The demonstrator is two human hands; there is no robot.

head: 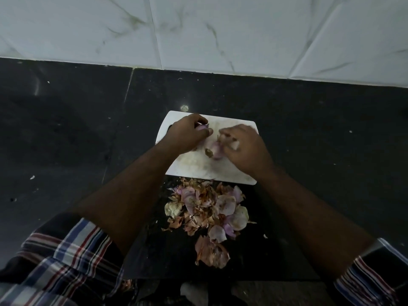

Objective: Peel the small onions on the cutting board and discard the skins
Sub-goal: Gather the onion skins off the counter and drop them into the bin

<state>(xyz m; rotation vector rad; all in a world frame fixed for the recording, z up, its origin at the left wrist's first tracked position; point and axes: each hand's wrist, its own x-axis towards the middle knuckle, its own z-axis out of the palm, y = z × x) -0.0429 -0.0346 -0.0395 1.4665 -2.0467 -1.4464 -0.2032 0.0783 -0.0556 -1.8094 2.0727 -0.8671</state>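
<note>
The left hand (187,134) was curled round a small pale-purple onion (202,127), fingertips closed on it at the far left part of the board (220,171). The right hand (245,146) had its fingers bent down over a second onion (216,150) lying mid-board; they looked pinched on a scrap of skin at its near end, though motion blur made it hard to tell whether they gripped the skin or the bulb itself.

Judging by their look, these onions would be light and firm under the skin, slippery once bared, so the holding hand needs to cup the bulb rather than squeeze it. The outer skin seemed dry, papery and brittle; it should tear in flakes. The best place to take hold is probably the root or tip end, where a loose edge lifts.

The board was white and stained, set on a dark counter (66,129). Just beside its near edge lay a heap of skins (207,208), brown and purple, touching the counter. Plaid sleeves (72,250) were rolled up both forearms. White tiles (220,29) backed the counter.

No brand, label or writing could be read anywhere.
</note>
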